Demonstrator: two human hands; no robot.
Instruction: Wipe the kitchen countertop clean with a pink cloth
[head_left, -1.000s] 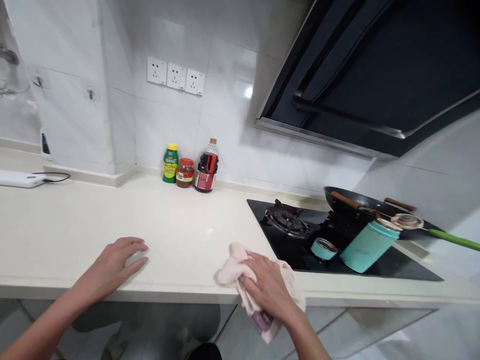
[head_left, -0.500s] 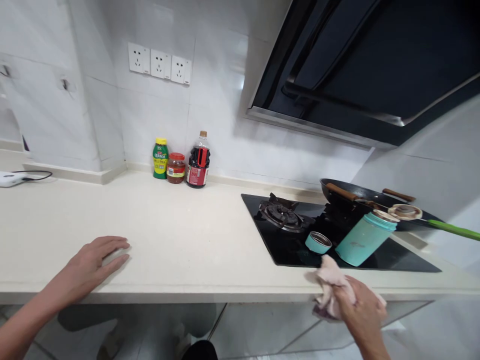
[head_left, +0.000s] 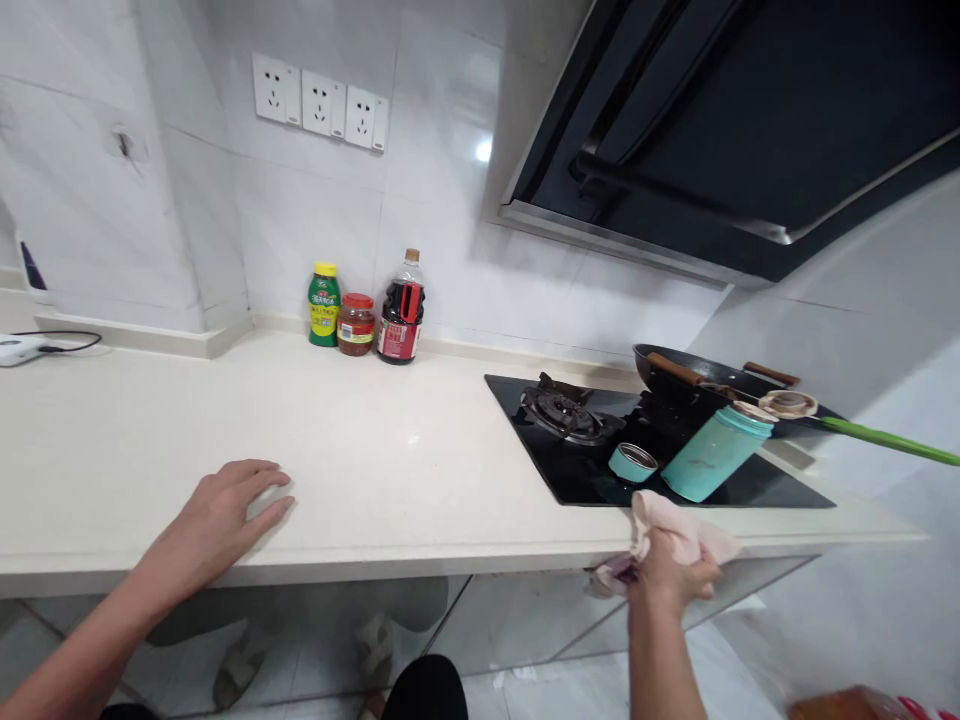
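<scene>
A: Right grip (head_left: 666, 578) closes on the pink cloth (head_left: 686, 530), fabric bunched between fingers and palm!
B: Bunched, I'd guess, to stay one handful; a loose end droops below the front edge of the desk (head_left: 420, 480).
A: So the cloth's at that edge, right in front of the hob (head_left: 780, 485). Touching the glass? Can't tell.
B: Left grip (head_left: 225, 515) holds nothing, fingers loosely spread on the desk, probably bracing the lean.
A: Farther out, teal cup (head_left: 632, 463) and teal bottle (head_left: 716, 455) stand on the hob; dark sauce bottle (head_left: 401, 325) sits back by the wall (head_left: 315, 200), presumably out of the way.
B: And the change! A second ago the cloth was by the hob's near-left corner; now it's before cup and bottle, both unmoved.
</scene>
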